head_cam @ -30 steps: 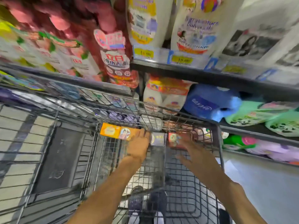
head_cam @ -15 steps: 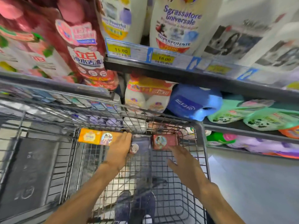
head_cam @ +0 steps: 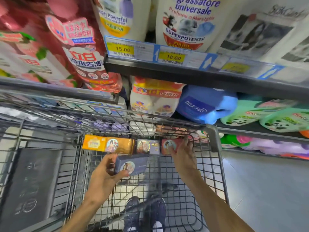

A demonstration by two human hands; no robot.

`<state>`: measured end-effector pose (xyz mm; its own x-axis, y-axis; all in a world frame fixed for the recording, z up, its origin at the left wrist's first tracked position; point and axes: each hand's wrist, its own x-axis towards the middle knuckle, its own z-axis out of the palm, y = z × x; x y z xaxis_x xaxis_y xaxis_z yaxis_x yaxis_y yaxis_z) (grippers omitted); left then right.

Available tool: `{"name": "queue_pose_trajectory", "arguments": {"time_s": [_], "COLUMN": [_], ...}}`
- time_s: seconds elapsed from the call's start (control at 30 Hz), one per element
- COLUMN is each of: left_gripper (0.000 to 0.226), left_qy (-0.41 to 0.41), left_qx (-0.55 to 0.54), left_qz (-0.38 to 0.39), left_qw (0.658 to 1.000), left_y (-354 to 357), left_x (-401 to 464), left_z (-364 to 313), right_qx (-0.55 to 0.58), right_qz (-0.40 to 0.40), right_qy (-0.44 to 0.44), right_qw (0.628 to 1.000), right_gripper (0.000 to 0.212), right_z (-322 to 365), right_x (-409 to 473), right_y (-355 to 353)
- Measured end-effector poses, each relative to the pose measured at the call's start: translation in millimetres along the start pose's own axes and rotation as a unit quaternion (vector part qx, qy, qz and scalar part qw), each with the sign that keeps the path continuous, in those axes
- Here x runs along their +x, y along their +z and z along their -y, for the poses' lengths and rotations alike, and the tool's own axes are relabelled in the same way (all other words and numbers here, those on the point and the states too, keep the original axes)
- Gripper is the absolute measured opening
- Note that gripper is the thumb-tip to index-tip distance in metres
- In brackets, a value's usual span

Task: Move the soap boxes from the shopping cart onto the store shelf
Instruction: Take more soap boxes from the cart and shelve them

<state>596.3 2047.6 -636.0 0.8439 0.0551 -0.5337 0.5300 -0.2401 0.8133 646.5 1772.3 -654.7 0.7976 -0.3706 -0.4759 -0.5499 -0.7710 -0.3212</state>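
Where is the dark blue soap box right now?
In the head view, the dark blue soap box is held in the left hand, inside the cart, just below the row of boxes.

Five soap boxes (head_cam: 131,165), one shopping cart (head_cam: 215,141), two hands (head_cam: 104,177)

— What is changed at the far wall of the shopping cart (head_cam: 215,138)?

— A dark blue soap box (head_cam: 131,165) is now gripped in the left hand (head_cam: 107,178) and is held lifted, nearer than the row along that wall, where that hand was laid half a second ago.

— And the right hand (head_cam: 184,156)?

— It is now placed on the red soap box (head_cam: 169,146) at that wall, where before it was spread just short of it.
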Motion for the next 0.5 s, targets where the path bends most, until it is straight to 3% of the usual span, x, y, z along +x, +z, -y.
{"name": "queue_pose_trajectory", "arguments": {"time_s": [0.2,0.37,0.5], "left_gripper": [0.058,0.062,0.060], "left_qy": [-0.027,-0.033,-0.019], "left_qx": [0.003,-0.003,-0.012], "left_qz": [-0.026,-0.030,-0.021], "left_qw": [0.999,0.999,1.000], "left_y": [-3.6,-6.4,-13.6], "left_x": [-8.6,-18.8,-35.1], "left_z": [4.2,-13.9,-45.2], "right_qx": [0.091,0.146,0.148], "right_qz": [-0.019,-0.021,0.003], "right_qy": [0.019,-0.028,-0.065], "right_qw": [0.995,0.989,0.987], "right_gripper": [0.098,0.041,0.028], "right_z": [-7.1,-14.2,-11.9], "right_x": [-8.2,-17.8,-36.7], "right_y": [-3.3,-18.7,-42.3]}}
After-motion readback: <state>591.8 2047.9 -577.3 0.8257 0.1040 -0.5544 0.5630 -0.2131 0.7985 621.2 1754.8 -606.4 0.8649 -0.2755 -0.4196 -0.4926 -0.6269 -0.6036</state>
